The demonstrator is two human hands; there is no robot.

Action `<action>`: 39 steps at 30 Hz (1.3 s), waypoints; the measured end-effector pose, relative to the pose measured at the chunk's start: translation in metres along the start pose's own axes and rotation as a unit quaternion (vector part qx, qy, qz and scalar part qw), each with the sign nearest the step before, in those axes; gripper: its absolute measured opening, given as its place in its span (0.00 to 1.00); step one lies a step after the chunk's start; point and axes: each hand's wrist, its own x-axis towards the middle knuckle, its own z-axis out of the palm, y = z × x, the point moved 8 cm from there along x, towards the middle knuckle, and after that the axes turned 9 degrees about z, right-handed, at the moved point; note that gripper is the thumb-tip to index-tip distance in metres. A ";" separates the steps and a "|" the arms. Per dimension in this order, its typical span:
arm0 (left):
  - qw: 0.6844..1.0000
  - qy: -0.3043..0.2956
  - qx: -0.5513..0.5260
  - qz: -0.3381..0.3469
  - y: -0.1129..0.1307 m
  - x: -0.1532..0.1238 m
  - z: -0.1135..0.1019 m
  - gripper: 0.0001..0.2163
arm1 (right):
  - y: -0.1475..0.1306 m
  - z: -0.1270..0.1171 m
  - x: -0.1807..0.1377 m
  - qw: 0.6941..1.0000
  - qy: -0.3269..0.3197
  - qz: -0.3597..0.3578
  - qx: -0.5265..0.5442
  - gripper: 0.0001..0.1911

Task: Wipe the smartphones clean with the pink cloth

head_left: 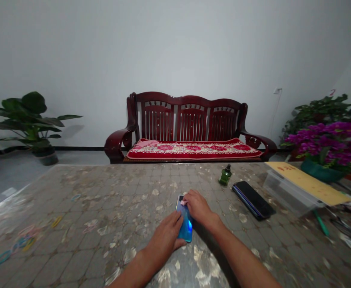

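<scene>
Blue phone [186,231] on the surface [103,188], lower centre of the frame: left hand [167,231], loosely curled, grips its left side; right hand [198,208], fingers bunched, pinches a pink scrap [183,203] against its top.

A home living room, shown by the carved wooden sofa [192,116] and potted plant [33,120].

A: From where is the head camera looking?
B: It is looking forward and down from near above the table [127,208], facing the bench [192,125] beyond the table.
</scene>
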 end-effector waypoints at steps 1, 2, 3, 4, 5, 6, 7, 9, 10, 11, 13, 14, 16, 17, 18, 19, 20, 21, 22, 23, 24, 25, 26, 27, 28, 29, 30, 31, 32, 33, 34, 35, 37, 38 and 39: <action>1.000 -0.004 0.008 -0.001 -0.001 0.000 0.002 0.29 | 0.003 0.000 0.003 1.000 0.000 0.008 -0.009 0.13; 1.000 -0.009 0.015 -0.004 -0.001 0.000 0.003 0.29 | 0.006 0.000 0.007 1.000 0.000 0.019 -0.018 0.13; 1.000 -0.015 0.021 -0.007 -0.001 0.000 0.004 0.29 | 0.009 0.000 0.010 0.999 0.000 0.031 -0.027 0.13; 0.999 -0.020 0.026 -0.011 -0.001 0.000 0.005 0.29 | 0.012 0.000 0.013 0.999 -0.001 0.041 -0.033 0.13; 0.999 -0.022 0.031 -0.013 0.000 0.000 0.005 0.29 | 0.013 0.001 0.014 0.998 -0.003 0.046 -0.037 0.13; 0.999 -0.022 0.033 -0.015 0.001 0.000 0.004 0.29 | 0.014 0.002 0.013 0.998 -0.007 0.045 -0.038 0.12; 0.999 -0.020 0.034 -0.016 0.002 0.000 0.003 0.30 | 0.013 0.002 0.011 0.999 -0.011 0.038 -0.037 0.12; 0.999 -0.016 0.034 -0.017 0.005 0.000 0.003 0.30 | 0.009 0.004 0.003 0.999 -0.018 0.018 -0.032 0.12; 0.999 -0.014 0.033 -0.017 0.007 0.000 0.003 0.31 | 0.007 0.004 -0.001 0.999 -0.021 0.004 -0.029 0.12; 0.999 -0.011 0.032 -0.017 0.008 0.000 0.003 0.31 | 0.004 0.004 -0.005 0.999 -0.023 -0.009 -0.026 0.13; 0.999 -0.008 0.033 -0.018 0.011 0.001 0.005 0.32 | 0.000 0.003 -0.008 0.999 -0.026 -0.026 -0.022 0.13; 0.999 -0.008 0.034 -0.020 0.012 0.001 0.007 0.32 | -0.002 0.003 -0.007 0.999 -0.029 -0.028 -0.023 0.14; 0.999 -0.007 0.037 -0.023 0.012 0.002 0.010 0.32 | -0.002 0.004 -0.001 0.999 -0.030 -0.016 -0.033 0.14; 0.999 -0.007 0.038 -0.023 0.011 0.002 0.013 0.32 | -0.001 0.004 0.004 0.999 -0.028 -0.005 -0.040 0.14; 0.999 -0.004 0.039 -0.021 0.011 0.002 0.015 0.32 | -0.001 0.004 0.007 0.999 -0.024 0.006 -0.046 0.14; 0.999 0.000 0.041 -0.019 0.010 0.003 0.017 0.32 | 0.000 0.004 0.010 0.998 -0.020 0.015 -0.051 0.14; 0.999 0.003 0.043 -0.016 0.009 0.003 0.019 0.32 | 0.000 0.005 0.011 0.998 -0.019 0.019 -0.053 0.13; 0.999 0.005 0.046 -0.015 0.008 0.003 0.022 0.32 | -0.001 0.005 0.010 0.998 -0.019 0.016 -0.051 0.13; 0.999 0.006 0.049 -0.014 0.007 0.003 0.024 0.31 | -0.002 0.006 0.007 0.999 -0.023 0.008 -0.048 0.13; 0.999 0.006 0.053 -0.013 0.006 0.003 0.025 0.31 | -0.004 0.006 0.004 0.999 -0.028 -0.005 -0.043 0.13; 0.998 0.005 0.056 -0.012 0.006 0.003 0.027 0.31 | -0.006 0.007 0.000 0.999 -0.034 -0.018 -0.037 0.12; 0.998 0.002 0.059 -0.011 0.006 0.003 0.028 0.32 | -0.007 0.007 -0.004 0.998 -0.038 -0.029 -0.031 0.12; 0.998 0.000 0.062 -0.010 0.006 0.004 0.028 0.32 | -0.008 0.007 -0.006 0.998 -0.040 -0.036 -0.026 0.12; 0.998 -0.001 0.064 -0.010 0.006 0.004 0.027 0.32 | -0.009 0.007 -0.007 0.998 -0.041 -0.038 -0.022 0.12; 0.998 -0.002 0.065 -0.009 0.007 0.004 0.027 0.32 | -0.009 0.007 -0.005 0.998 -0.039 -0.034 -0.021 0.13; 0.998 -0.001 0.065 -0.009 0.008 0.004 0.026 0.32 | -0.008 0.006 -0.002 0.999 -0.034 -0.025 -0.022 0.13; 0.998 -0.001 0.064 -0.009 0.008 0.004 0.025 0.31 | -0.007 0.006 0.002 0.999 -0.026 -0.013 -0.025 0.13; 0.998 0.000 0.064 -0.009 0.009 0.004 0.025 0.31 | -0.006 0.005 0.006 0.999 -0.018 0.000 -0.029 0.14; 0.998 0.001 0.064 -0.009 0.009 0.004 0.024 0.31 | -0.005 0.005 0.010 0.999 -0.012 0.011 -0.031 0.14; 0.998 0.002 0.066 -0.009 0.009 0.004 0.024 0.31 | -0.006 0.006 0.013 0.999 -0.010 0.018 -0.032 0.14; 0.998 0.003 0.068 -0.008 0.009 0.004 0.024 0.31 | -0.008 0.006 0.014 0.999 -0.009 0.019 -0.031 0.14; 0.998 0.005 0.070 -0.007 0.009 0.003 0.024 0.31 | -0.010 0.007 0.014 0.999 -0.012 0.013 -0.029 0.14; 0.998 0.012 0.069 -0.005 0.009 0.004 0.024 0.31 | -0.017 0.010 0.010 0.999 -0.020 -0.011 -0.027 0.14; 0.998 0.017 0.069 -0.004 0.010 0.004 0.023 0.31 | -0.021 0.011 0.008 0.999 -0.026 -0.024 -0.028 0.13; 0.997 0.020 0.068 -0.003 0.010 0.004 0.022 0.30 | -0.023 0.013 0.006 0.998 -0.033 -0.034 -0.030 0.13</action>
